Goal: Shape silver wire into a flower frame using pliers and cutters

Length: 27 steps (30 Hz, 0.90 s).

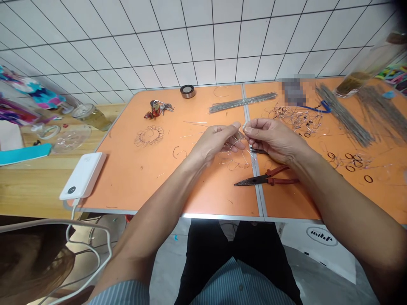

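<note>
Seemingly, one looped wire ring [157,134] lies finished centre-left, while left hand [218,140] and right hand [270,136] hold fine wirework [237,137], likely unfinished, mid-frame.

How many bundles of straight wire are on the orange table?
3: one bundle at the back near the middle, a second bundle further right, a third bundle at the far right.

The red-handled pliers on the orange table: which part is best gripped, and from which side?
Probably the red handles, coming from the person's right: the pliers lie flat, with those slightly spread handles pointing right and the tapered nose left.
</note>
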{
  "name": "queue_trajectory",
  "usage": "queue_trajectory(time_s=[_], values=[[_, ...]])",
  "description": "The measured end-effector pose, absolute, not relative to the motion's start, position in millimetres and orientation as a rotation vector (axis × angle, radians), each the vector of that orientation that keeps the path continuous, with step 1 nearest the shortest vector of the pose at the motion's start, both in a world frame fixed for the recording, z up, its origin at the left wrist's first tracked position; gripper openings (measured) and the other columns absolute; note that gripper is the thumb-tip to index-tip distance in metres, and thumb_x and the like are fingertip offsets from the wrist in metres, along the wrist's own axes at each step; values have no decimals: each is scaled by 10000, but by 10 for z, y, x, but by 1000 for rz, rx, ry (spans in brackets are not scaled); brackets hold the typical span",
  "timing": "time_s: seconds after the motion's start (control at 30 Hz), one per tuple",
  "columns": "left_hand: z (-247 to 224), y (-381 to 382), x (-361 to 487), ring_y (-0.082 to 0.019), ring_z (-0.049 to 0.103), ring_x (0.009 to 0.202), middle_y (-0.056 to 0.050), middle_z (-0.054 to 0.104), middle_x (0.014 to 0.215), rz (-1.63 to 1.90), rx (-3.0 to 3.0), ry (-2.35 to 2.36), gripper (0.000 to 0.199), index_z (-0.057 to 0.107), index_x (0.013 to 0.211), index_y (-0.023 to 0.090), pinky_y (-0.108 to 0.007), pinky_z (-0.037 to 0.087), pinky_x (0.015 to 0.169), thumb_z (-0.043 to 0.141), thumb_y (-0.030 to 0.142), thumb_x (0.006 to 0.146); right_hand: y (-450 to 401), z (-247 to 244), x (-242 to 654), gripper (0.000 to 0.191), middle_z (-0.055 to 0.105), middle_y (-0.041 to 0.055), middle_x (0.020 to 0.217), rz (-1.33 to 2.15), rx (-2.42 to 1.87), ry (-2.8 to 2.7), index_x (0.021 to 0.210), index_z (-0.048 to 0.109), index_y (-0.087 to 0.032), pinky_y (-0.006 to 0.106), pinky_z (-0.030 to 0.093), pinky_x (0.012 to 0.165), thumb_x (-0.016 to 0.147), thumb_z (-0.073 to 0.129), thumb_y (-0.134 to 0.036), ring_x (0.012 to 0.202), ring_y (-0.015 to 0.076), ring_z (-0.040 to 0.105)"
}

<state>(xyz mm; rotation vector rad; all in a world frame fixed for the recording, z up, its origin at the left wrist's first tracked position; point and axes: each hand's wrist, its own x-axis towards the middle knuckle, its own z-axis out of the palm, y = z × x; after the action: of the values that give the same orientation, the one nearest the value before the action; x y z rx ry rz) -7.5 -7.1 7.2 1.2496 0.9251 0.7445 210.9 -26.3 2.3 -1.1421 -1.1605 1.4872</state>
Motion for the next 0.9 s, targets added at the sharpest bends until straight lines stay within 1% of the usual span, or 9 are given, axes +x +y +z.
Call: queue_trajectory(time_s=[0.1, 0.2, 0.27, 0.33, 0.43, 0.5, 0.6, 0.73, 0.9], values=[[69, -78, -69, -161, 718, 713, -107, 837, 836, 754, 1265, 929, 531, 804, 832, 180, -300, 559, 742, 885, 700, 900, -265, 26, 2092, 496, 661, 7, 774, 1472, -1150, -1173, 846, 791, -231, 264, 463, 546, 669, 1148, -527, 672, 119, 542], [79, -105, -48, -131, 677, 678, -76, 812, 788, 772, 1275, 927, 432, 775, 782, 174, -279, 551, 719, 1011, 535, 801, -274, 27, 2060, 483, 666, 11, 788, 1454, -1142, -1184, 863, 797, -222, 272, 472, 570, 683, 1144, -507, 683, 117, 548], [83, -115, -37, -114, 640, 636, -56, 787, 745, 779, 1267, 940, 390, 763, 762, 171, -269, 531, 682, 1037, 448, 763, -282, 33, 2044, 456, 674, 17, 798, 1438, -1142, -1187, 866, 799, -220, 278, 479, 596, 710, 1134, -487, 699, 120, 563], [83, -106, -40, -107, 622, 607, -49, 772, 725, 798, 1250, 951, 368, 754, 750, 170, -268, 513, 650, 1030, 414, 762, -294, 53, 2047, 407, 707, 35, 836, 1393, -1167, -1201, 878, 803, -231, 289, 493, 627, 775, 1101, -487, 742, 139, 605], [86, -60, -77, -105, 623, 594, -38, 769, 727, 880, 1195, 957, 376, 724, 736, 179, -270, 510, 636, 1025, 405, 748, -313, 110, 2107, 299, 767, 63, 928, 1273, -1249, -1286, 925, 821, -252, 322, 540, 699, 902, 1020, -475, 816, 171, 660], [92, -18, -113, -103, 630, 597, -28, 773, 738, 947, 1147, 971, 382, 713, 752, 187, -269, 517, 643, 1025, 406, 744, -319, 147, 2177, 260, 782, 71, 947, 1257, -1309, -1341, 936, 833, -257, 336, 559, 724, 941, 989, -465, 811, 174, 668], [93, 40, -164, -103, 646, 614, -18, 781, 764, 1031, 1099, 979, 368, 711, 787, 197, -271, 533, 663, 1012, 410, 773, -312, 170, 2273, 284, 797, 84, 964, 1320, -1358, -1371, 944, 853, -254, 336, 571, 714, 942, 986, -505, 787, 170, 678], [79, 84, -197, -99, 652, 623, -8, 783, 779, 1105, 1074, 972, 390, 685, 770, 204, -273, 554, 682, 1009, 419, 793, -304, 151, 2301, 318, 818, 93, 1010, 1351, -1342, -1391, 942, 878, -251, 322, 568, 672, 916, 1002, -542, 778, 163, 665], [72, 88, -191, -95, 656, 637, -14, 784, 784, 1115, 1070, 974, 419, 677, 771, 202, -259, 570, 695, 1021, 441, 770, -315, 131, 2232, 258, 813, 85, 958, 1319, -1307, -1386, 906, 888, -258, 322, 559, 634, 888, 1028, -475, 772, 178, 650]])
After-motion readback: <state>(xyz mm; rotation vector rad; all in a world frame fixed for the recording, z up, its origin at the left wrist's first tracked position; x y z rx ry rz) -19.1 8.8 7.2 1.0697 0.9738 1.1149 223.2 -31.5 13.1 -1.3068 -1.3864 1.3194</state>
